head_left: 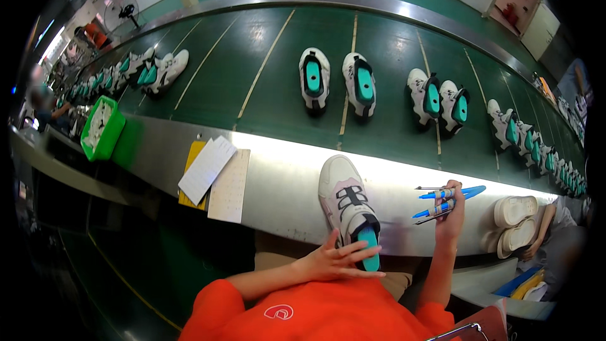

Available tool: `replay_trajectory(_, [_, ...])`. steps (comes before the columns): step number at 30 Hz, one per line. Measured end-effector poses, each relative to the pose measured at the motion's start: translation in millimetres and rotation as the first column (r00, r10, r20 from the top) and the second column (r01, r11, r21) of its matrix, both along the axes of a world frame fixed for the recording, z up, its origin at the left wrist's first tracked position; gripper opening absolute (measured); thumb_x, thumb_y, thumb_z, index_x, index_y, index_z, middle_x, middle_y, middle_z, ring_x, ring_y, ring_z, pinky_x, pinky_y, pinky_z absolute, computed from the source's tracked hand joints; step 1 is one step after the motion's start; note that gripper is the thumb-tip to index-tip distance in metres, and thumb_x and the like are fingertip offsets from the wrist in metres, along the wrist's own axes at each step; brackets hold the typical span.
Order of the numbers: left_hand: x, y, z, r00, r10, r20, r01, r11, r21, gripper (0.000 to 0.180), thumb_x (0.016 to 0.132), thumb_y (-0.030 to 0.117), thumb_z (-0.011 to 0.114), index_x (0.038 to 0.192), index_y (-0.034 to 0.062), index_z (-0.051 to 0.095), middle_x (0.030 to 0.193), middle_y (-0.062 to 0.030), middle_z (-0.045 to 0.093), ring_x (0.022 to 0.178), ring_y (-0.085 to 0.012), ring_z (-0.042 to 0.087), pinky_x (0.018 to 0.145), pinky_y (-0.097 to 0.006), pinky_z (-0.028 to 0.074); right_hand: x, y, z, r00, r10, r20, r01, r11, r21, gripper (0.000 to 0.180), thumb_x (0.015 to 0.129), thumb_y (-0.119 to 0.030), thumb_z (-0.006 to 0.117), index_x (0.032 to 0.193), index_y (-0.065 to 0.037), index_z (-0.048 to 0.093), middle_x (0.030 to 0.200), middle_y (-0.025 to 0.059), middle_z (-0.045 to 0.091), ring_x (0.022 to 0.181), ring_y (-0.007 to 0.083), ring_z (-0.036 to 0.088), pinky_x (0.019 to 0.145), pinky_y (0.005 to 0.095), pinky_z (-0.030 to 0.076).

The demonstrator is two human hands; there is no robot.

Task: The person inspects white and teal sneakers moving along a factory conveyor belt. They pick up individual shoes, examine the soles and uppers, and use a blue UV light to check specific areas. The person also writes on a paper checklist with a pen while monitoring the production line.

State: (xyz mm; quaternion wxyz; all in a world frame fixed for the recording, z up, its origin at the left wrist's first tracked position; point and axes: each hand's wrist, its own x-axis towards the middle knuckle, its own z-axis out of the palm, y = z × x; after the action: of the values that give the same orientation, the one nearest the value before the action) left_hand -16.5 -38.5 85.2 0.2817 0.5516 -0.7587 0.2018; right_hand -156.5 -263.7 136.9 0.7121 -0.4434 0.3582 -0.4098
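Note:
A white and pale pink sneaker with dark straps lies toe-away on the metal ledge in front of me. A teal shoe last fills its opening. My left hand is at the heel end, fingers stretched and spread across the last; whether it bears any weight I cannot tell. To the right of the sneaker, my right hand is raised and closed round a bunch of slim blue pen-like tools with tan bands and some dark, thin tips. Their exact kind is unclear.
Beyond the metal ledge runs a green conveyor belt bearing pairs of sneakers on teal lasts. Papers and a green basket sit left. Cream soles are stacked right, beside another person's arm.

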Motion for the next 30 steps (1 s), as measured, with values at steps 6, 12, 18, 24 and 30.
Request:
replay_trajectory(6, [15.2, -27.7, 24.4, 0.95, -0.151, -0.275, 0.152, 0.988, -0.018, 0.058, 0.074, 0.059, 0.053, 0.117, 0.0194, 0.053, 0.119, -0.0008, 0.053, 0.113, -0.017, 0.048, 0.104, -0.056, 0.0, 1.4, -8.7, -39.6, 0.997, -0.043, 0.06, 0.036, 0.993, 0.111, 0.023, 0.092, -0.032, 0.036, 0.087, -0.013, 0.048, 0.06, -0.0003, 0.048, 0.042, 0.0027, 0.035, 0.034, 0.0155, 0.024])
replay_trajectory(12, [17.9, -34.5, 28.9, 0.939, -0.074, -0.335, 0.093, 0.995, 0.041, 0.04, 0.063, 0.052, 0.064, 0.083, 0.0176, 0.062, 0.093, 0.0015, 0.061, 0.099, -0.0153, 0.055, 0.098, -0.045, 0.028, -3.7, 4.0, -82.4, 0.98, -0.068, 0.185, 0.027, 0.976, 0.214, 0.021, 0.092, -0.031, 0.039, 0.086, -0.013, 0.047, 0.059, -0.0004, 0.044, 0.047, 0.005, 0.04, 0.039, 0.0169, 0.031])
replay_trajectory(18, [77.3, -22.8, 42.7, 0.927, 0.129, -0.352, -0.033, 0.964, 0.265, 0.043, 0.054, 0.046, 0.071, 0.085, 0.0174, 0.065, 0.095, 0.0005, 0.06, 0.103, -0.0172, 0.052, 0.104, -0.051, 0.012, -9.6, 23.2, -87.4, 0.981, -0.041, 0.191, 0.02, 0.994, 0.11, 0.021, 0.089, -0.031, 0.04, 0.086, -0.01, 0.041, 0.066, 0.0017, 0.043, 0.053, 0.0083, 0.045, 0.046, 0.0196, 0.038])
replay_trajectory(24, [154.7, 2.6, 37.2, 0.587, 0.468, -0.661, -0.325, 0.884, 0.337, 0.072, 0.069, 0.026, 0.063, 0.133, 0.0082, 0.033, 0.137, -0.0248, 0.023, 0.128, -0.0396, 0.023, 0.103, -0.044, 0.021, -6.2, 22.3, -81.7, 0.986, -0.026, 0.164, 0.002, 0.989, 0.145, 0.02, 0.088, -0.03, 0.041, 0.086, -0.01, 0.041, 0.067, 0.0018, 0.043, 0.052, 0.009, 0.047, 0.046, 0.0204, 0.039])
replay_trajectory(30, [237.3, -58.3, 25.0, 0.481, 0.416, -0.772, -0.445, 0.874, 0.194, 0.05, 0.085, 0.014, 0.056, 0.129, 0.0018, 0.038, 0.127, -0.0179, 0.044, 0.119, -0.0293, 0.041, 0.099, -0.034, 0.03, -5.8, 20.7, -83.0, 0.982, 0.016, 0.186, -0.039, 0.991, 0.125, 0.021, 0.088, -0.031, 0.042, 0.085, -0.01, 0.041, 0.068, 0.0024, 0.043, 0.052, 0.0096, 0.048, 0.046, 0.0211, 0.04])
